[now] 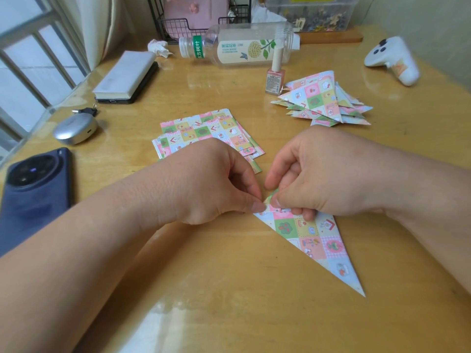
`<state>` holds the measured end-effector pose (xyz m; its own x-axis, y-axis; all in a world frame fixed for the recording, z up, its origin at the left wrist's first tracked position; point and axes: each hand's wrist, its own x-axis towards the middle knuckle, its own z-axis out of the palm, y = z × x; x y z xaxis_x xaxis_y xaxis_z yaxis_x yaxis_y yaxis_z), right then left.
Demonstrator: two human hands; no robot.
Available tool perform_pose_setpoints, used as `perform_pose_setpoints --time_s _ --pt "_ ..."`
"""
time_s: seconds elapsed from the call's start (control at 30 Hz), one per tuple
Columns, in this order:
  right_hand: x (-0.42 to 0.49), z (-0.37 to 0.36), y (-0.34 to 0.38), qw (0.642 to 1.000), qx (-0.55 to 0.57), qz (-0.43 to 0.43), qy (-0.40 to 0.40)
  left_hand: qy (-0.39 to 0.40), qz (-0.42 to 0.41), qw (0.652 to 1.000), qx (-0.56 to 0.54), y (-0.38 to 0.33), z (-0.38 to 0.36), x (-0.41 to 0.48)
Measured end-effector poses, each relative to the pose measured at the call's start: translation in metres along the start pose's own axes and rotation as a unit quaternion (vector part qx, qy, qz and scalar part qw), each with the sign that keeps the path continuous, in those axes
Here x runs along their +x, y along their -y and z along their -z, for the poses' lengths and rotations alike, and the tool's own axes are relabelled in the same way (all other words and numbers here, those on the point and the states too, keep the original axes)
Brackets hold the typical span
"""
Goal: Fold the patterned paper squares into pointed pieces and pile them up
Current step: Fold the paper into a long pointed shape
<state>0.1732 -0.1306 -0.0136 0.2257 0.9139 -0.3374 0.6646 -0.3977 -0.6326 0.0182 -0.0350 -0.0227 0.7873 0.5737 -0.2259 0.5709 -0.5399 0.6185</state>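
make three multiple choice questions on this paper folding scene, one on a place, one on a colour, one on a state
1. Where is the pile of folded pieces relative to the stack of flat squares?
A. on top of it
B. to its right and farther back
C. to its left

2. What colour is the phone at far left?
A. white
B. red
C. dark blue

3. How is the pointed piece nearest the camera handled?
A. both hands pinch its wide end
B. it lies untouched
C. one hand alone holds it

Answers:
1 B: the pile sits right of the squares and farther back, beside the nail polish bottle.
2 C: its back is dark blue.
3 A: the left hand and right hand both pinch a small fold at the wide end.
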Motion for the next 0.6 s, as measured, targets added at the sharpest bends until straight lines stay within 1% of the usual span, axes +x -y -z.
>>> perform_pose_setpoints --time_s 0.3,0.6 --pt "0.0009 0.0006 -0.0009 1.000 -0.007 0.018 0.008 -0.004 0.003 1.000 0.002 -0.0008 -0.0002 0.0007" --pt "0.0030 0.0031 -0.0035 1.000 -0.019 0.018 0.006 -0.006 -0.023 0.999 0.022 -0.0018 -0.0008 -0.0037"
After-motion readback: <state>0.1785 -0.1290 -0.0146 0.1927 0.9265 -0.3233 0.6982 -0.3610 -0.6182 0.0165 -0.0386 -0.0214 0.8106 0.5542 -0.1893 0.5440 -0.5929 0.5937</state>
